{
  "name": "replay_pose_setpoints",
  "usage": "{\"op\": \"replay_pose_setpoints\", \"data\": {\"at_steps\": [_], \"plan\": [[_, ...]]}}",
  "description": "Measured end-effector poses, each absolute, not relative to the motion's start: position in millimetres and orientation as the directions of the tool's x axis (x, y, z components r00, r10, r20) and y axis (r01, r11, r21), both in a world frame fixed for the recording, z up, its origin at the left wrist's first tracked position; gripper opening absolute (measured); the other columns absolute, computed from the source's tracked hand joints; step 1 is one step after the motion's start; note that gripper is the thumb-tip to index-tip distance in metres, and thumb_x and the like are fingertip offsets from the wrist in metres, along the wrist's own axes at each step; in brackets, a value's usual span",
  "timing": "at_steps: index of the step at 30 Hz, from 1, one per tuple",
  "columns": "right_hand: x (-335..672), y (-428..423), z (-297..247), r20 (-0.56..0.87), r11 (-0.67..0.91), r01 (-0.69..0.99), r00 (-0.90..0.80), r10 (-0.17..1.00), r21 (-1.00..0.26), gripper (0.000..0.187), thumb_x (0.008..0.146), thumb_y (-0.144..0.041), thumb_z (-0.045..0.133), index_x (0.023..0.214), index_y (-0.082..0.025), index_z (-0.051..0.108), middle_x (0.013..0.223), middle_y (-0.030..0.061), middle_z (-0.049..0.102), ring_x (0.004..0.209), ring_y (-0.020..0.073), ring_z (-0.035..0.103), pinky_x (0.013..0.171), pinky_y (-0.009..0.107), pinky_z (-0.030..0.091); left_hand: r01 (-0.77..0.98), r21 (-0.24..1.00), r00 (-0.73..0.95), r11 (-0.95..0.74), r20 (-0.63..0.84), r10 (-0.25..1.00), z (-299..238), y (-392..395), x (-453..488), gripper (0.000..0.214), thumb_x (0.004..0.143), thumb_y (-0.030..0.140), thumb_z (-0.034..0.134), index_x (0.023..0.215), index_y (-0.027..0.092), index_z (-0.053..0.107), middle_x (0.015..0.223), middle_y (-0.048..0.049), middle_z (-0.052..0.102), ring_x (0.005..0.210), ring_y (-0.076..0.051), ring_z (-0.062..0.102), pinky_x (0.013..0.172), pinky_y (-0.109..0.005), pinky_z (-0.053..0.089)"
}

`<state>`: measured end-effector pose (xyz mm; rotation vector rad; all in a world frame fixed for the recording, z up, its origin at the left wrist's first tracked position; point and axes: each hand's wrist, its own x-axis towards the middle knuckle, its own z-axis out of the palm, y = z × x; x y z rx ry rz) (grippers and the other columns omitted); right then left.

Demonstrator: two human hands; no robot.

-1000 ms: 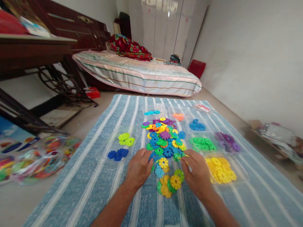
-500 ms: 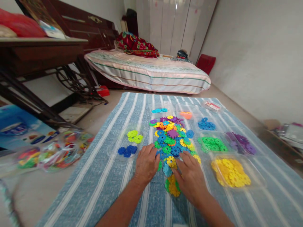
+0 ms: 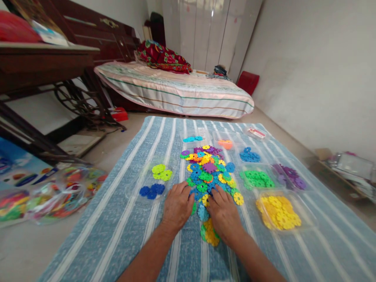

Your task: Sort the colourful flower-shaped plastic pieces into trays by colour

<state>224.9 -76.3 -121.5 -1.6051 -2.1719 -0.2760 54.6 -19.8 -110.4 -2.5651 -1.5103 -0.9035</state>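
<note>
A mixed pile of colourful snowflake discs (image 3: 207,170) lies in the middle of a blue striped mat (image 3: 117,219). My left hand (image 3: 178,205) rests palm down on the pile's near left edge, fingers stretched onto blue and green discs. My right hand (image 3: 225,213) lies flat beside it, almost touching it, and covers several yellow and green discs (image 3: 210,235) at the near end. A single yellow disc (image 3: 238,198) lies just right of my right hand. Neither hand grips a piece.
Clear trays hold sorted discs: yellow (image 3: 279,213), green (image 3: 255,179), purple (image 3: 289,176), blue (image 3: 249,156), orange (image 3: 225,143), cyan (image 3: 192,139), lime (image 3: 161,172), dark blue (image 3: 152,190). A bag of pieces (image 3: 58,192) lies left. A bed (image 3: 176,92) and a dark table (image 3: 44,66) stand behind.
My right hand has slid left from near the yellow tray onto the near end of the pile, close to my left hand. My left hand has barely moved.
</note>
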Motion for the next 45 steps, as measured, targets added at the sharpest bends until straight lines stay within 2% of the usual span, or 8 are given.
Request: {"op": "replay_pose_setpoints", "data": {"at_steps": [9,17,23,28,32,36,40,45], "plan": [[252.9,-80.1,-97.8,0.716,0.348,0.927,-0.148,0.682,-0.14,0.017,0.084,-0.01,0.045,0.084,-0.017,0.061,0.102,0.0102,0.062,0.115,0.022,0.048,0.092,0.041,0.044,0.806,0.259,0.366,-0.532,0.486,0.793,-110.0,-21.4,53.9,0.016,0.081,0.022,0.053,0.091,0.015,0.062,0.1,-0.0111,0.064,0.093,-0.024,0.057,0.083,-0.04,0.049],[343.5,-133.6,-47.1,0.773,-0.04,0.998,-0.006,0.634,0.04,0.007,0.08,-0.022,0.057,0.082,-0.017,0.062,0.097,0.0093,0.064,0.106,0.0273,0.054,0.09,0.047,0.043,0.789,0.278,0.372,-0.547,0.492,0.787,-107.0,-21.7,57.3,0.015,0.081,0.027,0.054,0.089,0.017,0.062,0.099,-0.0092,0.063,0.093,-0.023,0.056,0.082,-0.039,0.049],[282.2,-129.2,-68.1,0.641,0.192,0.972,-0.06,0.765,-0.138,0.014,0.084,-0.019,0.051,0.092,-0.018,0.062,0.105,0.0103,0.061,0.117,0.026,0.046,0.093,0.045,0.043,0.756,0.272,0.421,-0.595,0.494,0.761,-109.1,-22.4,57.9,0.021,0.08,0.03,0.058,0.095,0.016,0.061,0.103,-0.0106,0.062,0.096,-0.024,0.055,0.085,-0.041,0.048],[228.9,-98.3,-85.9,0.408,0.173,0.964,-0.077,0.91,-0.204,0.017,0.084,-0.025,0.053,0.092,-0.018,0.065,0.116,0.0122,0.059,0.124,0.0302,0.039,0.096,0.048,0.038,0.731,0.283,0.438,-0.621,0.503,0.745,-112.1,-22.5,55.1,0.02,0.08,0.027,0.057,0.098,0.018,0.059,0.106,-0.0097,0.06,0.098,-0.023,0.054,0.087,-0.04,0.048],[219.2,-84.5,-95.4,0.315,0.144,0.964,-0.069,0.947,-0.223,0.018,0.084,-0.025,0.053,0.092,-0.016,0.066,0.117,0.0126,0.058,0.125,0.0302,0.038,0.099,0.047,0.036,0.72,0.259,0.457,-0.644,0.521,0.721,-111.8,-21.3,55.2,0.017,0.08,0.023,0.056,0.096,0.016,0.059,0.103,-0.0101,0.061,0.097,-0.023,0.054,0.085,-0.039,0.049],[217.2,-84.9,-101.4,0.364,0.144,0.944,-0.028,0.931,-0.296,0.014,0.083,-0.022,0.055,0.089,-0.017,0.066,0.112,0.0111,0.06,0.124,0.0286,0.038,0.099,0.047,0.036,0.709,0.244,0.466,-0.661,0.541,0.7,-112.3,-19.4,56.0,0.016,0.081,0.022,0.054,0.095,0.017,0.06,0.1,-0.0096,0.062,0.095,-0.023,0.055,0.084,-0.038,0.049],[226.7,-93.1,-95.8,0.489,0.201,0.91,0.002,0.872,-0.363,0.013,0.083,-0.018,0.052,0.075,-0.019,0.063,0.099,0.0074,0.063,0.117,0.0247,0.045,0.097,0.044,0.039,0.705,0.242,0.478,-0.667,0.533,0.698,-114.4,-18.2,55.7,0.015,0.082,0.023,0.054,0.095,0.016,0.059,0.101,-0.0097,0.062,0.095,-0.022,0.054,0.084,-0.037,0.049],[285.9,-116.2,-66.1,0.623,0.2,0.934,0.029,0.782,-0.295,0.013,0.083,-0.026,0.053,0.075,-0.021,0.062,0.1,0.007,0.063,0.114,0.0241,0.048,0.094,0.046,0.042,0.708,0.27,0.475,-0.653,0.503,0.722,-113.0,-20.3,56.0,0.015,0.083,0.024,0.053,0.094,0.017,0.06,0.101,-0.0093,0.062,0.095,-0.022,0.055,0.084,-0.038,0.048]]}}
